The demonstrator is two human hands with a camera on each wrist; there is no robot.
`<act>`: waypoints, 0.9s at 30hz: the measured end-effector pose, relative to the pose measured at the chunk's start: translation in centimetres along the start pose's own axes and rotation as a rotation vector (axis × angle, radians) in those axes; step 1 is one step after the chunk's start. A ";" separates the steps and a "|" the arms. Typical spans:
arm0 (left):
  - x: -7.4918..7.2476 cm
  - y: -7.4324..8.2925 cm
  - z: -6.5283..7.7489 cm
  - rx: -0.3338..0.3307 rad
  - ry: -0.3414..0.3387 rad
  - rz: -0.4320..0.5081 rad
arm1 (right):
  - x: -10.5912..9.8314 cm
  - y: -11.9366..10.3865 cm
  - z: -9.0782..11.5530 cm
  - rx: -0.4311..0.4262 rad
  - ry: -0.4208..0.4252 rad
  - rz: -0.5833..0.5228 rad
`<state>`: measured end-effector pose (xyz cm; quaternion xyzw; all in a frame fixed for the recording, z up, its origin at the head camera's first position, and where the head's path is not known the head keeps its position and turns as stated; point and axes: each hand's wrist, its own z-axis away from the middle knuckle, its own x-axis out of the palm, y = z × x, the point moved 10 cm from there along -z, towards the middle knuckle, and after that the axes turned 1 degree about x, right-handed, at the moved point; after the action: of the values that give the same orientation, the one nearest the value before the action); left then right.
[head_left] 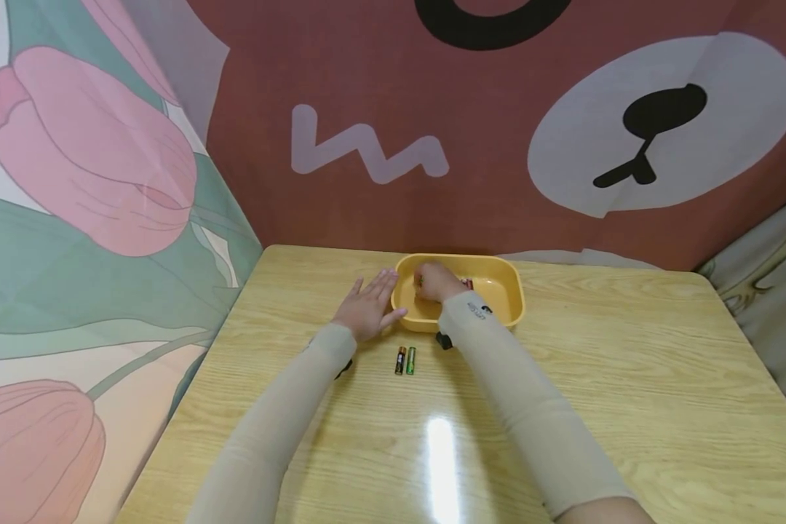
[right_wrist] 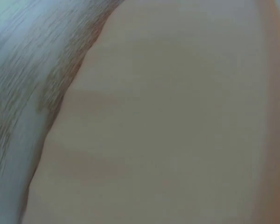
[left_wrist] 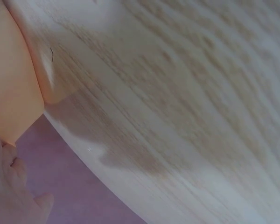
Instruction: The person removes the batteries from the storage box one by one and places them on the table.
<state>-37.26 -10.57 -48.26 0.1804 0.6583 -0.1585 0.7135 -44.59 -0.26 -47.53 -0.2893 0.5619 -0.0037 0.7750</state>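
Observation:
A yellow plastic bin (head_left: 511, 320) stands near the table's far edge. My right hand (head_left: 437, 282) reaches down into its left part, fingers curled, with a small green-and-red battery end (head_left: 421, 280) showing at the fingertips. Beyond the knuckles, red batteries (head_left: 467, 284) lie on the bin floor, partly hidden by this hand. My left hand (head_left: 365, 311) is spread with straight fingers against the bin's left rim; the left wrist view catches its fingers (left_wrist: 16, 182) beside the bin wall (left_wrist: 14, 70). On the table in front lie a black-and-copper battery (head_left: 400, 361) and a green battery (head_left: 410, 361), side by side.
The wooden table (head_left: 602, 378) runs back to a wall hanging with a bear face (head_left: 380, 211). A floral curtain (head_left: 92, 160) borders the left side. A bright light reflection lies on the tabletop between the forearms. One pale blurred surface fills most of the right wrist view.

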 end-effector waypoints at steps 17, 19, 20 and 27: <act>-0.1 0.0 0.1 -0.016 -0.012 0.008 | 0.0 1.1 -0.3 0.040 0.055 -0.007; -0.1 0.0 0.1 -0.015 -0.007 0.006 | -0.1 1.2 -0.2 0.043 0.057 -0.019; -0.1 -0.1 0.0 -0.016 -0.006 0.004 | -0.1 1.3 -0.2 0.046 0.056 -0.024; -0.1 -0.2 0.0 -0.016 0.000 -0.002 | -0.2 1.8 0.0 0.059 0.038 -0.036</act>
<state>-37.33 -10.72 -48.22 0.1740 0.6595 -0.1540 0.7148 -45.17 1.29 -48.19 -0.2765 0.5708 -0.0398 0.7721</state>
